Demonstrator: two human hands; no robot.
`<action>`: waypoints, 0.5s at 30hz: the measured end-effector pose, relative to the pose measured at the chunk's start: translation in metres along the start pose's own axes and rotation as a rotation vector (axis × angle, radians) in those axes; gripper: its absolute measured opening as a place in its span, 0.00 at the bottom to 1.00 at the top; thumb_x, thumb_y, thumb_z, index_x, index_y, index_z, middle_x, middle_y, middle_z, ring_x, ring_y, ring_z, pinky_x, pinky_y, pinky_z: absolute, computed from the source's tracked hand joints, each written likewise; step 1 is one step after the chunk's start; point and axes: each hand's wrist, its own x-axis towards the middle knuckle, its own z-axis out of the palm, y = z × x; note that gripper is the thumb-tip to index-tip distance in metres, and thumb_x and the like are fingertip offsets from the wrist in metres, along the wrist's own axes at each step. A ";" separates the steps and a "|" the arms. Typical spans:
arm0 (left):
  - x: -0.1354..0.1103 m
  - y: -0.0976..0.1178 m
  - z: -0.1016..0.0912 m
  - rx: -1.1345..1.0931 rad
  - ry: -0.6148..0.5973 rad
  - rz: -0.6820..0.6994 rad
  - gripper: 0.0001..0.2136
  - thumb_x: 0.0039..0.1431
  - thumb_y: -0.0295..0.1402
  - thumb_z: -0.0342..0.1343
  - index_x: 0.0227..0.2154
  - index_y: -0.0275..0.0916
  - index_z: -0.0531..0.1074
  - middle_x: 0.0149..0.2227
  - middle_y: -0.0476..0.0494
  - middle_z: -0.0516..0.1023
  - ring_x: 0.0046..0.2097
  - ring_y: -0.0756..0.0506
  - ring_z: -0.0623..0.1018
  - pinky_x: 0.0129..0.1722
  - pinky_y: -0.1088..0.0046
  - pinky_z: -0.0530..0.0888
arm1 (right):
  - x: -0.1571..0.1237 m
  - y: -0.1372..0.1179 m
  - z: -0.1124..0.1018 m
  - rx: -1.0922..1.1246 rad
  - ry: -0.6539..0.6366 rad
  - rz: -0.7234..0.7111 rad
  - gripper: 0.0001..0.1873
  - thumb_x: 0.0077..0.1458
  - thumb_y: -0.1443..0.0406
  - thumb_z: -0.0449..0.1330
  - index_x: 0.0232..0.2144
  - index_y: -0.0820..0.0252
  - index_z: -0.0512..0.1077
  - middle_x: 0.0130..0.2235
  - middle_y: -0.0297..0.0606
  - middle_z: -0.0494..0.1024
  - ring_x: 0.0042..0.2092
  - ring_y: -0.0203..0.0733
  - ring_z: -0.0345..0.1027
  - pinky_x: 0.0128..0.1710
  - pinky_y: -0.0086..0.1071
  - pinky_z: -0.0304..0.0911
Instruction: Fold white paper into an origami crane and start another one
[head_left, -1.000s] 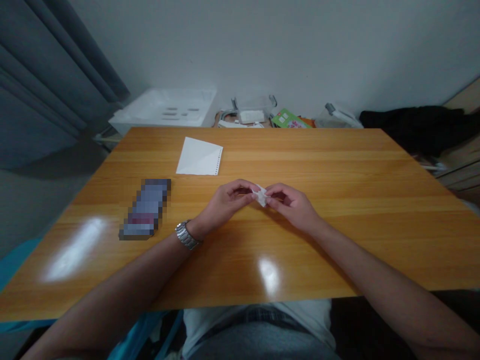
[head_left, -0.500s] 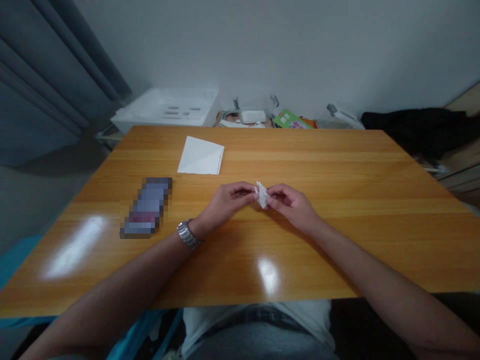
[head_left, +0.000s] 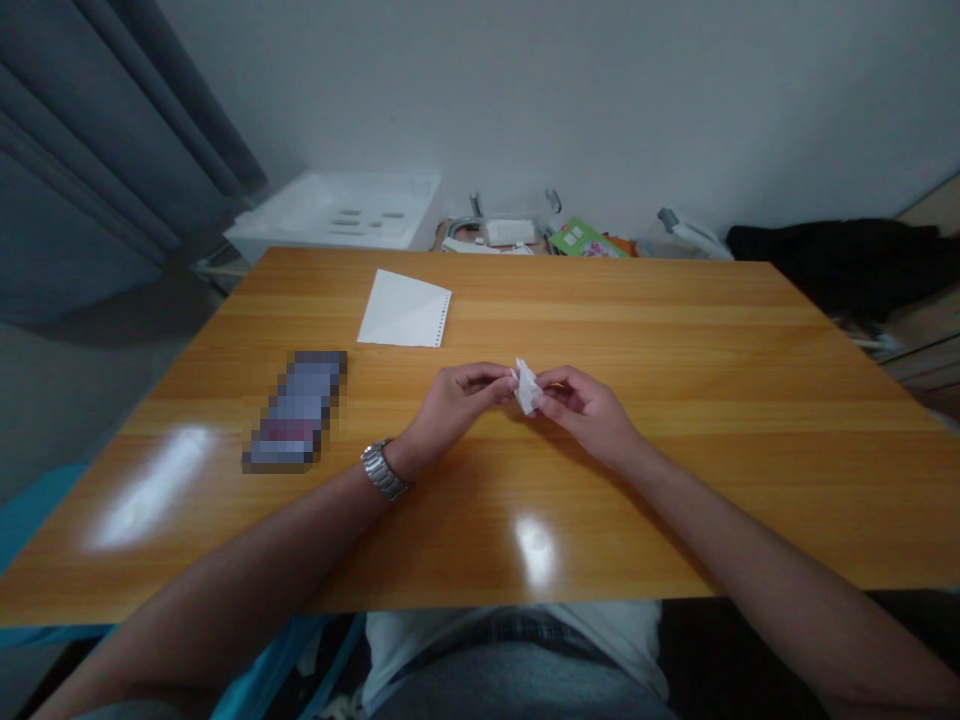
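Observation:
A small piece of folded white paper (head_left: 527, 387) is held over the middle of the wooden table (head_left: 660, 330). My left hand (head_left: 459, 405), with a metal watch (head_left: 384, 470) on its wrist, pinches the paper's left side between thumb and fingers. From the other side, my right hand (head_left: 585, 408) grips it the same way. The fingertips hide parts of the paper, and its exact folded shape is too small to make out.
A white sheet with a perforated edge (head_left: 405, 310) lies at the back left of the table. Closer to me on the left is a blurred-out phone-like slab (head_left: 296, 410). Behind the table stand a white tray (head_left: 337, 235) and a green booklet (head_left: 585, 240).
Both hands keep their grip, and the folded paper has tilted slightly, showing a bit more of its face. The whole view has shifted very little.

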 end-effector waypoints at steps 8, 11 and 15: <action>-0.002 0.002 0.005 0.046 0.081 0.094 0.14 0.55 0.40 0.68 0.37 0.34 0.80 0.39 0.40 0.84 0.39 0.46 0.82 0.44 0.70 0.79 | 0.001 0.002 0.006 0.048 0.076 -0.046 0.22 0.52 0.53 0.71 0.42 0.52 0.67 0.41 0.35 0.78 0.41 0.40 0.76 0.44 0.36 0.73; -0.003 0.002 0.006 0.077 0.078 0.096 0.13 0.56 0.41 0.67 0.36 0.35 0.80 0.38 0.40 0.84 0.39 0.45 0.82 0.44 0.69 0.79 | 0.001 0.002 0.007 0.096 0.047 0.022 0.28 0.49 0.53 0.73 0.47 0.52 0.66 0.40 0.35 0.80 0.40 0.41 0.77 0.42 0.36 0.74; -0.004 0.002 0.007 0.094 0.057 0.094 0.12 0.57 0.40 0.66 0.35 0.36 0.79 0.37 0.41 0.84 0.39 0.46 0.82 0.42 0.70 0.79 | -0.001 0.002 0.006 0.097 -0.049 0.146 0.21 0.50 0.52 0.72 0.40 0.56 0.73 0.38 0.37 0.81 0.37 0.42 0.78 0.40 0.39 0.76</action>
